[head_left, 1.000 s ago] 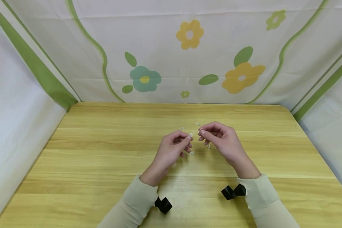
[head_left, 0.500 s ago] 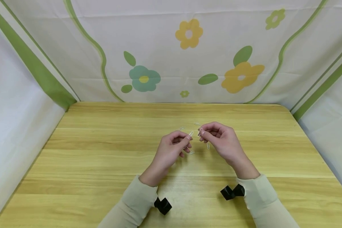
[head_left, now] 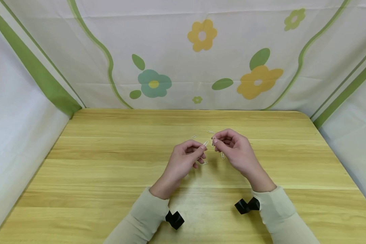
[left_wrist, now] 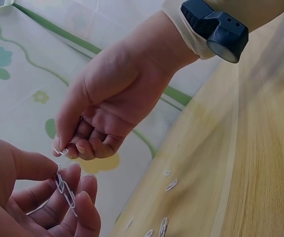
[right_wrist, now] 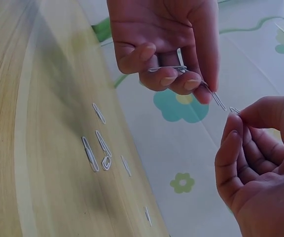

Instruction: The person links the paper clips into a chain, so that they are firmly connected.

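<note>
My left hand [head_left: 183, 159] pinches a white paper clip [head_left: 205, 143] between thumb and index finger, its end poking up past the fingertips. Linked paper clips [left_wrist: 68, 196] trail from that pinch across the left fingers, as both wrist views show. Opposite, my right hand [head_left: 236, 149] pinches a single white paper clip [right_wrist: 234, 110] by thumb and index finger. The two held clips face each other across a small gap and look apart. Both hands are raised above the table, and the finger pads cover part of each clip.
Several loose white paper clips lie on the wooden table [head_left: 109, 176] around and below the hands, among them one at the back [head_left: 210, 131] and one near the right fingers [head_left: 222, 156]. A flowered cloth [head_left: 177, 61] hangs behind the table. Black wrist devices [head_left: 175, 220] sit at both cuffs.
My right hand has edged slightly left and up, bringing its paper clip a little nearer the left hand's clip. The left hand has barely moved and both pinches hold.
</note>
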`<state>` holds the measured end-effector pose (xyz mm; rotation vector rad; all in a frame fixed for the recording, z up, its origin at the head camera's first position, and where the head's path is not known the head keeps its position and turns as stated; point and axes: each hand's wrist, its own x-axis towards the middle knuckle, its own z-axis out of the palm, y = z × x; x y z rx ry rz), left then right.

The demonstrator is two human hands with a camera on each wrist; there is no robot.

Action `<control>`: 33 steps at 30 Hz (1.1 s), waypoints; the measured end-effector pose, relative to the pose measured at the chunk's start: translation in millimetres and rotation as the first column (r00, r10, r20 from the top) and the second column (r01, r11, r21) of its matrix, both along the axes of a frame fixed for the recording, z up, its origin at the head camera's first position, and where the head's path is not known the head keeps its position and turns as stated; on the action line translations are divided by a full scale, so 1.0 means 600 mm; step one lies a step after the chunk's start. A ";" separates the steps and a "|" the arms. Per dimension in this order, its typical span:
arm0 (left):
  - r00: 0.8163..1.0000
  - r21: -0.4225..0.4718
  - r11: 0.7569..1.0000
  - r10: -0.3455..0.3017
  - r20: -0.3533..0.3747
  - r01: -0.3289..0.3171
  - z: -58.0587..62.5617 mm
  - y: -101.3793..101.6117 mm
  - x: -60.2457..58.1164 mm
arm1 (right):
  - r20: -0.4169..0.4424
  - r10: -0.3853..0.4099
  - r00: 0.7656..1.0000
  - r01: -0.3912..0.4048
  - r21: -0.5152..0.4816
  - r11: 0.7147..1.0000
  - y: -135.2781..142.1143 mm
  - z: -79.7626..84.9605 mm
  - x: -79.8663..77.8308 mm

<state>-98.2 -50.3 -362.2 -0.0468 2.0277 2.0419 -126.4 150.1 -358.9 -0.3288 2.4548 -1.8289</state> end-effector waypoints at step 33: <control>0.998 0.097 0.994 0.049 0.036 -0.052 -0.002 0.000 0.005 | -0.509 0.131 0.851 0.036 0.305 0.952 -0.011 -0.023 0.006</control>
